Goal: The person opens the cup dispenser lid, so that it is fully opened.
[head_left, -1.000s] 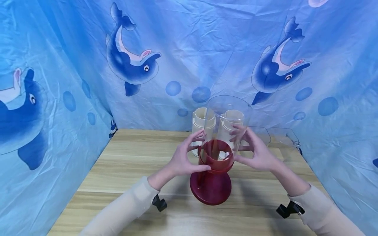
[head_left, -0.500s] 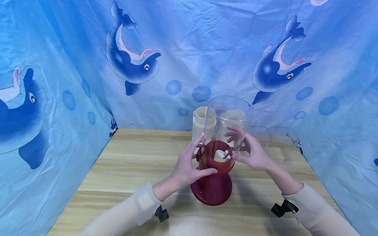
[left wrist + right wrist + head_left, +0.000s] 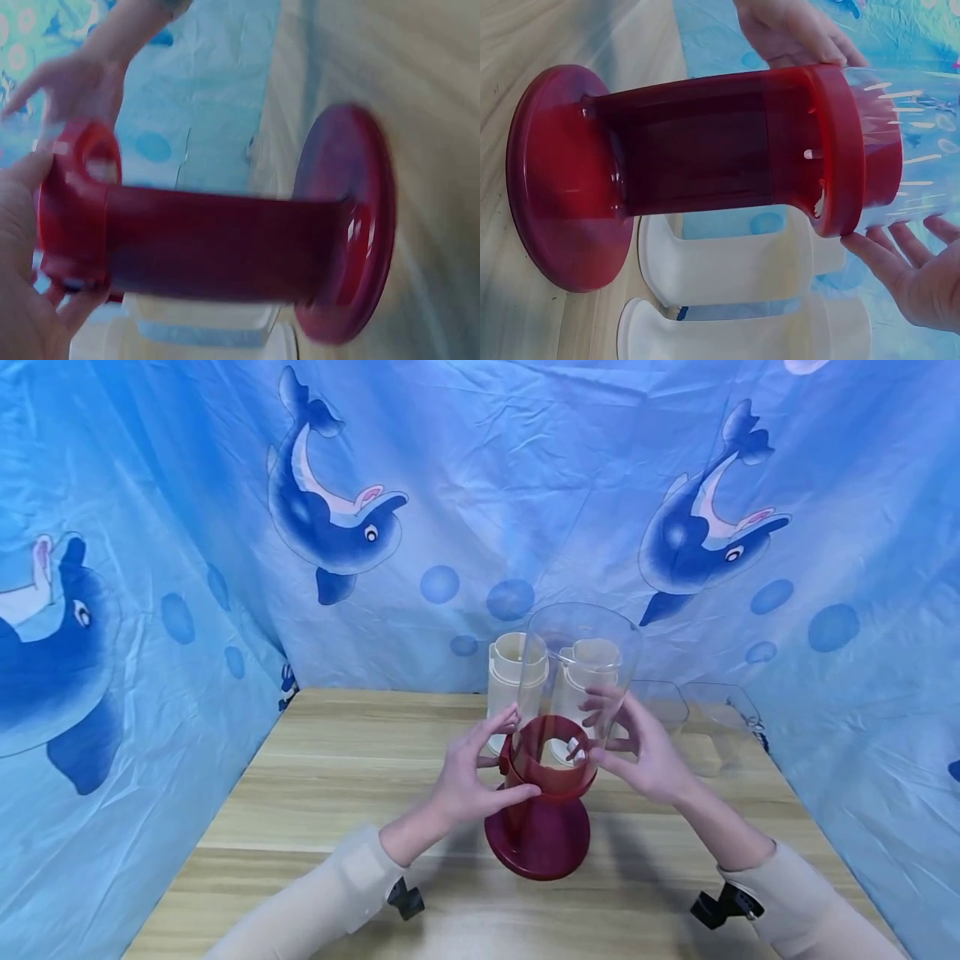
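A dark red stand with a round base and an upper ring stands upright on the table. A clear open-topped cylinder sits in the ring. My left hand holds the ring from the left, its thumb across the front and its fingers around the far side. My right hand cups the right side, with fingers behind the clear wall and thumb near the ring. In the right wrist view its fingertips meet the ring edge and the cylinder. The left wrist view shows the stand's long upright, blurred.
Two cream-white stands of similar shape, one a white stand at the left, stand close behind the red one. Clear plastic containers lie at the back right of the wooden table. A blue dolphin-print curtain encloses the back and sides.
My right hand has shifted slightly left, closer against the cylinder and ring. My left thumb slid right across the ring, then a little back. The stand has hardly moved.
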`<state>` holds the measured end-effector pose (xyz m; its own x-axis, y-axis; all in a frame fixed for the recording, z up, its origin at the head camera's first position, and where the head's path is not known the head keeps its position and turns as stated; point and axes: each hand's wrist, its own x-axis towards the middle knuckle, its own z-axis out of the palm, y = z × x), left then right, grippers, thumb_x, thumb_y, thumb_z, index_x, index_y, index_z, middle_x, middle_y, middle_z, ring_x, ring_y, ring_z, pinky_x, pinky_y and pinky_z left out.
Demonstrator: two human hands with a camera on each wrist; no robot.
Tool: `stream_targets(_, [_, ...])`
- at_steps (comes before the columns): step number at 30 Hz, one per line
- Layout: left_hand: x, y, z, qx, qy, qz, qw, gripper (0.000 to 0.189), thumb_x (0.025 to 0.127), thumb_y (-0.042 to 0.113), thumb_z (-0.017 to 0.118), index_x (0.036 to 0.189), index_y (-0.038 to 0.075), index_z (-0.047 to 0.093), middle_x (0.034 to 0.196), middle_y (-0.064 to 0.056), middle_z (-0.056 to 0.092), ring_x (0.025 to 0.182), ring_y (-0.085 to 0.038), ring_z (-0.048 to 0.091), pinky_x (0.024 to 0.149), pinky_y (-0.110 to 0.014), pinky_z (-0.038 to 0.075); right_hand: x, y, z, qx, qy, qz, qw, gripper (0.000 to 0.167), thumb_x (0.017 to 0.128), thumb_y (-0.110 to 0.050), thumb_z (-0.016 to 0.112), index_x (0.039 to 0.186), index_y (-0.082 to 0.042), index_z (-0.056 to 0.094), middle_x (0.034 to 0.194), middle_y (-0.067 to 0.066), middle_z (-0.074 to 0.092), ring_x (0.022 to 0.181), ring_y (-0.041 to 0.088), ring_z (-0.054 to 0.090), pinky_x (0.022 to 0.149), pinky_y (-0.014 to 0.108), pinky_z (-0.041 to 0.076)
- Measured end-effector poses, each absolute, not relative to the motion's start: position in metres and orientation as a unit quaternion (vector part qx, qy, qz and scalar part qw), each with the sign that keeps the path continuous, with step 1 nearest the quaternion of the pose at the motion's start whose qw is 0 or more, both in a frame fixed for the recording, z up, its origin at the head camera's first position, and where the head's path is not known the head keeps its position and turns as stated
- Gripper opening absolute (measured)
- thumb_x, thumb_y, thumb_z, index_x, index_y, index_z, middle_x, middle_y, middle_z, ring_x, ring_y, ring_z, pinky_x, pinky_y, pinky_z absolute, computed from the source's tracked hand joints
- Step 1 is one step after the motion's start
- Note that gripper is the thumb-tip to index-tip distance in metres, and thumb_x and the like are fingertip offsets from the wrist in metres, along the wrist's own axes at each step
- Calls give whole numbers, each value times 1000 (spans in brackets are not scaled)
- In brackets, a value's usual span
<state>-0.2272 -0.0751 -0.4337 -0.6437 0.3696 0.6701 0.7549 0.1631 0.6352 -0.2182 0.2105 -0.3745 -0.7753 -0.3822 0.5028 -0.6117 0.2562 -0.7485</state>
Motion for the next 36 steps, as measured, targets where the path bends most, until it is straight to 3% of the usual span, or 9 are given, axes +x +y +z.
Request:
stream_targets(8, [-225, -79, -433, -382, -750, -515, 161, 104, 78, 18, 96, 164, 17, 37, 153, -8, 57, 135, -28, 59, 84, -28, 66, -217, 213, -373, 310, -793, 514, 108, 75, 86, 6, 72, 155, -7, 45, 143, 20, 62, 123, 13, 65, 93, 37, 64])
stream_targets(13, [-234, -85, -431, -378, -741, -542, 117, 99, 80, 16, 94, 163, 18, 39, 156, -8, 57, 138, -33, 59, 86, -33, 66, -215, 210, -370, 302, -798, 511, 103, 74, 88, 1, 75, 155, -9, 44, 141, 22, 63, 120, 20, 68, 87, 34, 66])
stream_targets(16, [-234, -84, -430, -358, -744, -557, 91, 97, 81, 15, 93, 163, 21, 41, 153, -7, 60, 136, -30, 62, 86, -32, 66, -217, 206, -368, 303, -798, 512, 93, 74, 89, 0, 75, 155, -12, 44, 145, 21, 61, 121, 32, 69, 87, 32, 66])
stream_targets(19, [-230, -81, -431, -341, -752, -557, 93, 97, 81, 15, 94, 162, 21, 41, 148, -7, 63, 132, -28, 64, 86, -31, 66, -221, 204, -369, 312, -793, 517, 85, 56, 90, 2, 75, 140, -5, 51, 153, 19, 55, 125, 37, 67, 90, 34, 66])
stream_targets(23, [-227, -79, -431, -338, -755, -552, 104, 98, 80, 17, 94, 162, 22, 40, 146, -5, 63, 129, -27, 64, 86, -31, 66, -224, 207, -369, 321, -790, 516, 80, 50, 89, 5, 73, 133, 0, 51, 158, 18, 51, 128, 22, 67, 92, 41, 66])
stream_targets(26, [-231, -81, -430, -349, -751, -552, 99, 100, 79, 17, 95, 162, 21, 40, 148, -5, 63, 131, -27, 65, 87, -32, 66, -222, 209, -368, 315, -796, 510, 89, 69, 87, 4, 73, 150, -7, 46, 154, 19, 55, 126, 17, 67, 91, 46, 66])
stream_targets(31, [-233, -83, -430, -347, -752, -554, 87, 101, 79, 16, 96, 163, 24, 40, 149, -6, 63, 130, -28, 66, 85, -32, 67, -220, 209, -369, 308, -802, 505, 87, 79, 87, 2, 74, 158, -16, 42, 148, 20, 59, 124, 41, 66, 89, 40, 67])
stream_targets(36, [-231, -81, -429, -337, -758, -552, 88, 102, 80, 18, 95, 164, 29, 38, 148, -5, 63, 128, -27, 65, 82, -29, 67, -224, 206, -367, 308, -805, 500, 85, 78, 88, -2, 75, 158, -13, 41, 149, 21, 59, 126, 48, 64, 90, 44, 67])
